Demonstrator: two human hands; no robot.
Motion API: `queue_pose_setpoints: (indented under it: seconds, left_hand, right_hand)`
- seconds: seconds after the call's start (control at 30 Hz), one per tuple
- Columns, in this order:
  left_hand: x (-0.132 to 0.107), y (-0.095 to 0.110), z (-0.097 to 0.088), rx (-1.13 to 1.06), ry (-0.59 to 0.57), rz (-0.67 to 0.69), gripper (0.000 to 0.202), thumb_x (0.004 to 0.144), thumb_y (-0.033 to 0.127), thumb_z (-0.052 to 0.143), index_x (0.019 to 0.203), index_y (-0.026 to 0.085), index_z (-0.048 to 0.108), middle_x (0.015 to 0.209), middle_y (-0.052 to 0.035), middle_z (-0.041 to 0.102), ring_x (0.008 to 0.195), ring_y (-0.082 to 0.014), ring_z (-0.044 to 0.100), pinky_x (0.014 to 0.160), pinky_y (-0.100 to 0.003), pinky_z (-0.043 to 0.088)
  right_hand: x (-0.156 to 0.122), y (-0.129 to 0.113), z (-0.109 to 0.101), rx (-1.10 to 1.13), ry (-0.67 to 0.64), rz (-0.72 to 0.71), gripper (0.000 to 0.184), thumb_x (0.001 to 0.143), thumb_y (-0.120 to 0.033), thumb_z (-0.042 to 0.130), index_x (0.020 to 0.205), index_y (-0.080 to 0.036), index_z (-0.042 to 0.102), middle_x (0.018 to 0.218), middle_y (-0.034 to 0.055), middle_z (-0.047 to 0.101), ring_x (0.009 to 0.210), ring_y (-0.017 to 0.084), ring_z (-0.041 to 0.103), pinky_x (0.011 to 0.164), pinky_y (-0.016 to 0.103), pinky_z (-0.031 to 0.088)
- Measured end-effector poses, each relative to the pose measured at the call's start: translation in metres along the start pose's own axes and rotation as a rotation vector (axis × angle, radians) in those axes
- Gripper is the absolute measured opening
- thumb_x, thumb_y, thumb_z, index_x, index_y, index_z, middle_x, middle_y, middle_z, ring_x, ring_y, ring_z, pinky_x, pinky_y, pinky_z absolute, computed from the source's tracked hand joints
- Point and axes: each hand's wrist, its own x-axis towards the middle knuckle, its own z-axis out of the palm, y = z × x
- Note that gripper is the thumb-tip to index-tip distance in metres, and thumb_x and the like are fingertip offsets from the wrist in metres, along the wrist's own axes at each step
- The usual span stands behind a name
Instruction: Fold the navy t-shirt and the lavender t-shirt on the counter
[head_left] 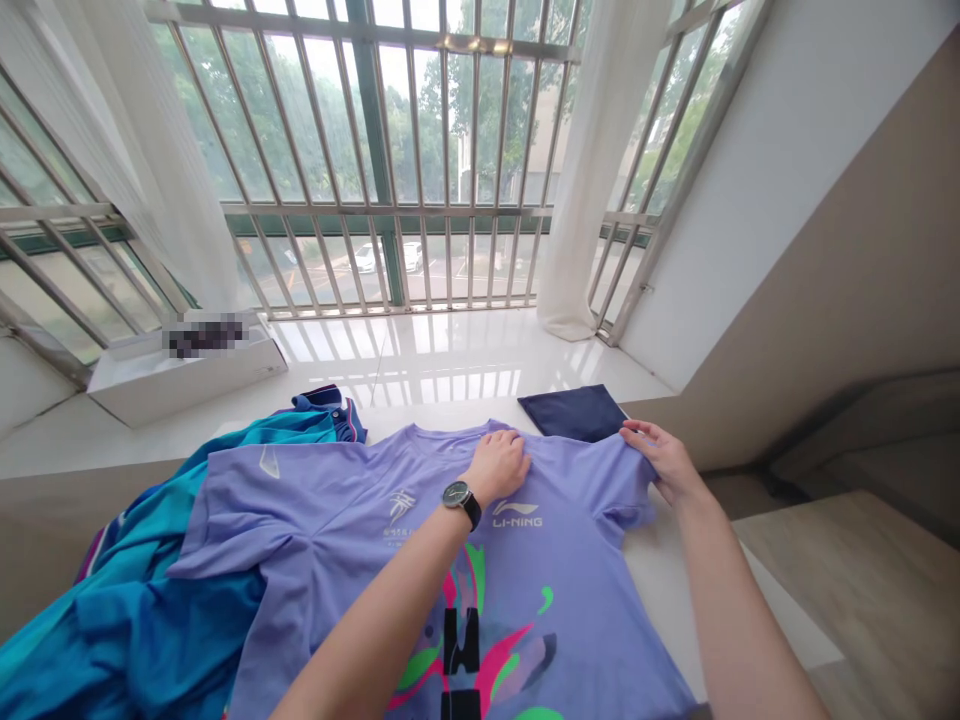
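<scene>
At far left, a teal jacket (127, 570) lies bunched on the white window sill (420, 360), partly under a lavender Li-Ning T-shirt (390, 560) spread flat. Your left hand (499, 468), with a wristwatch (459, 498) on its wrist, presses open on the shirt by the collar. Beyond the collar sits a folded navy cloth (574, 412). Your right hand (667, 460) pinches the shirt's sleeve edge.

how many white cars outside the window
2. Both are parked side by side beyond the window bars, one car just left of the other car. More may be hidden behind the bars.
</scene>
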Motion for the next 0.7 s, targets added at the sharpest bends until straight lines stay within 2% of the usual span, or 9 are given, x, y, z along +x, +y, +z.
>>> queue_pose_setpoints:
  seconds: [0.13,0.27,0.4,0.53,0.63,0.7]
  left_hand:
    - [-0.002,-0.008,0.017,-0.005,0.062,-0.005,0.051,0.097,0.044,0.036,0.140,0.018,0.045,0.151,-0.0100,0.042,0.138,-0.0260,0.035,0.116,-0.043,0.024]
    - [-0.005,-0.012,0.023,-0.018,0.037,-0.014,0.058,0.097,0.049,0.033,0.145,0.017,0.040,0.155,-0.0114,0.035,0.143,-0.0271,0.028,0.119,-0.044,0.019]
    - [-0.004,-0.012,0.021,-0.034,0.011,-0.020,0.064,0.096,0.055,0.031,0.148,0.016,0.036,0.156,-0.0126,0.032,0.145,-0.0283,0.025,0.119,-0.045,0.016]
    - [-0.004,-0.012,0.022,-0.056,0.003,-0.021,0.069,0.095,0.058,0.033,0.148,0.014,0.036,0.157,-0.0143,0.031,0.145,-0.0297,0.024,0.120,-0.046,0.015]
    - [-0.002,-0.016,0.018,-0.097,0.004,-0.016,0.065,0.095,0.053,0.039,0.146,0.013,0.037,0.155,-0.0152,0.033,0.144,-0.0292,0.026,0.119,-0.044,0.018]
    - [0.000,-0.021,0.010,-0.137,0.032,-0.032,0.059,0.095,0.046,0.042,0.144,0.013,0.039,0.152,-0.0143,0.037,0.141,-0.0269,0.032,0.117,-0.040,0.025]
  right_hand:
    - [0.005,0.000,0.008,0.226,0.019,-0.014,0.049,0.060,-0.051,0.083,0.095,-0.025,0.061,0.073,-0.0025,0.065,0.062,0.016,0.060,0.055,0.028,0.051]
    - [0.011,0.009,0.005,0.333,0.005,0.017,0.047,0.060,-0.050,0.084,0.093,-0.026,0.063,0.080,-0.0006,0.069,0.073,0.016,0.065,0.065,0.027,0.056]
    - [0.010,0.013,-0.007,0.146,-0.032,0.072,0.051,0.059,-0.046,0.086,0.100,-0.024,0.065,0.092,0.0040,0.073,0.080,0.019,0.068,0.068,0.029,0.057]
    - [0.009,0.015,-0.022,-0.079,-0.036,0.111,0.054,0.056,-0.050,0.086,0.098,-0.020,0.068,0.091,0.0076,0.074,0.080,0.023,0.069,0.063,0.030,0.056]
    - [0.008,0.016,-0.031,-0.109,-0.065,0.160,0.056,0.055,-0.049,0.088,0.098,-0.019,0.069,0.090,0.0083,0.074,0.079,0.023,0.069,0.063,0.030,0.056]
    - [0.006,0.015,-0.035,-0.125,-0.059,0.182,0.056,0.053,-0.050,0.088,0.096,-0.019,0.069,0.088,0.0091,0.074,0.078,0.023,0.069,0.062,0.030,0.056]
